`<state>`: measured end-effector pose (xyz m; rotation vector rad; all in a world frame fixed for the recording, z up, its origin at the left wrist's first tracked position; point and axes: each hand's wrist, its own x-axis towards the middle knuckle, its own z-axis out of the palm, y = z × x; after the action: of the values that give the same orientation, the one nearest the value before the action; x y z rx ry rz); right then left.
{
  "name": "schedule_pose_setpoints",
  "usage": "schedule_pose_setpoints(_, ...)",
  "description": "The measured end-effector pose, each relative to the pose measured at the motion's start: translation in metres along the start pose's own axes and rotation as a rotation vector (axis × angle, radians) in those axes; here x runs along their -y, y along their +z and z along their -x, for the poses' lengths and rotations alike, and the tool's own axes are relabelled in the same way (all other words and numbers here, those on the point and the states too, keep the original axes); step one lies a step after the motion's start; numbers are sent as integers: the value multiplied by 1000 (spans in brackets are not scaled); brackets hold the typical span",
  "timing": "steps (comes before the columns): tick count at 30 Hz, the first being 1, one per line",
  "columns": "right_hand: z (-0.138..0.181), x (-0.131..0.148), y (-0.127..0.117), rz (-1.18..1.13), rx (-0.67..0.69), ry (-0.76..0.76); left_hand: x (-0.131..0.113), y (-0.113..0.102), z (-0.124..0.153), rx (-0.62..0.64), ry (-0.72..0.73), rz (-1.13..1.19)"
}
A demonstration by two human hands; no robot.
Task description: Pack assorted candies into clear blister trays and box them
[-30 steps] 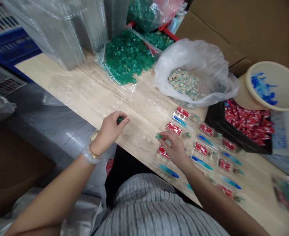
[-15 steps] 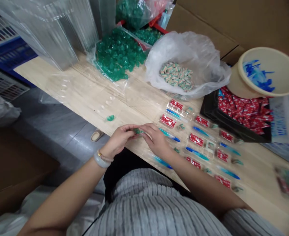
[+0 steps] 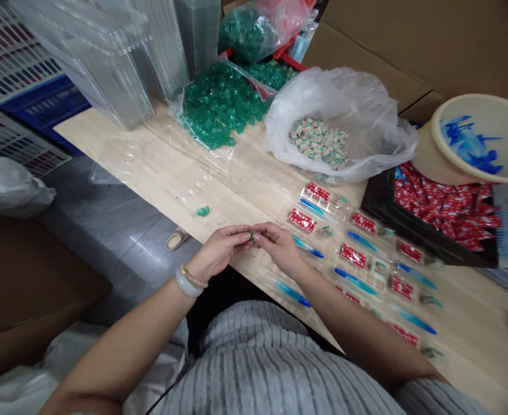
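Over the near edge of the bench (image 3: 470, 351), head view: left hand (image 3: 217, 251) and right hand (image 3: 282, 249) are meeting, forearms (image 3: 124, 331) angling inward, thumbs and fingers clamping a small green piece (image 3: 251, 235) between them. A loose green piece (image 3: 203, 211) is lying left, near that edge.

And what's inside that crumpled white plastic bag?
The white plastic bag holds a heap of small beige-and-green blocks. Only the top layer shows; anything beneath is covered.
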<state>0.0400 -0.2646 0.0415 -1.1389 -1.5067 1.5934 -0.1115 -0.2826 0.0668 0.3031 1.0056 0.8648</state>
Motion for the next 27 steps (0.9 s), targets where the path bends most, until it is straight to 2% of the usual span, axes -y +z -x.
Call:
schedule_pose_setpoints(3, 1, 6, -2, -11, -4, 50, -2, 2, 3, 3, -42, 8)
schedule_pose_setpoints(8, 17, 14, -4, 235, 57, -139, 4, 5, 10, -6, -45, 40)
schedule_pose_setpoints(10, 26, 14, 0, 262, 34, -160, 13, 4, 14, 20, -59, 8)
schedule_pose_setpoints(13, 34, 11, 5, 233, 3, -116, 25, -1, 18, 41, -53, -160)
schedule_pose_setpoints(16, 27, 8, 6, 292, -64, -93, 25, -12, 21, -81, 97, -409)
schedule_pose_setpoints(19, 10, 4, 6, 589, -156, -122, 16, -26, 18, -225, 282, -485)
schedule_pose_setpoints(23, -9, 1, 13, 1075, -29, -161, 9, -39, 6, -179, 337, -549)
schedule_pose_setpoints(27, -11, 0, 21, 1219, 66, -219, 14, -46, -2, -169, 330, -666)
